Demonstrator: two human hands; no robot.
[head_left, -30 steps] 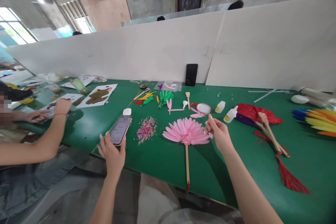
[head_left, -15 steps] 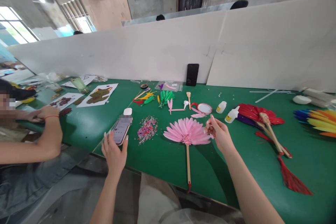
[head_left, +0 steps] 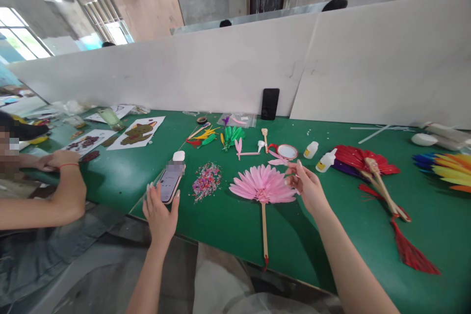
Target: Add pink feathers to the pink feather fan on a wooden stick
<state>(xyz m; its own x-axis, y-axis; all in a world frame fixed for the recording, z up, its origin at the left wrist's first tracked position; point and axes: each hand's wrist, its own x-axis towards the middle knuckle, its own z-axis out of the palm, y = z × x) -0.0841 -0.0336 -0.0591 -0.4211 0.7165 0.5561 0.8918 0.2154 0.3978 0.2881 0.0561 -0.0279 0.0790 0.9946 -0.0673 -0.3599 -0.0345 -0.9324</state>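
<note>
On the green table, my left hand [head_left: 161,213] has its thumb and fingers on either side of the lower end of a lit smartphone [head_left: 170,182]. A pink feather fan [head_left: 262,186] with a wooden handle lies in front of me, its handle toward the near edge. My right hand [head_left: 307,184] is closed, fingers curled, at the fan's right rim; whatever its fingertips hold is hidden. Just beyond it are loose pink feathers [head_left: 278,159] and a round roll of tape [head_left: 287,151]. A heap of colourful sequins [head_left: 206,181] lies between phone and fan.
Two glue bottles [head_left: 326,160] stand right of the tape. Further right lie a red feather fan [head_left: 362,158] with a tassel and a multicoloured one [head_left: 449,169]. Green feathers [head_left: 232,137] lie behind. A black phone [head_left: 270,104] leans on the white partition [head_left: 221,73]. At left sits another person [head_left: 68,191].
My right hand's fingers have shifted slightly beside the fan's rim. The left hand stays at the smartphone, and the fan has not moved.
</note>
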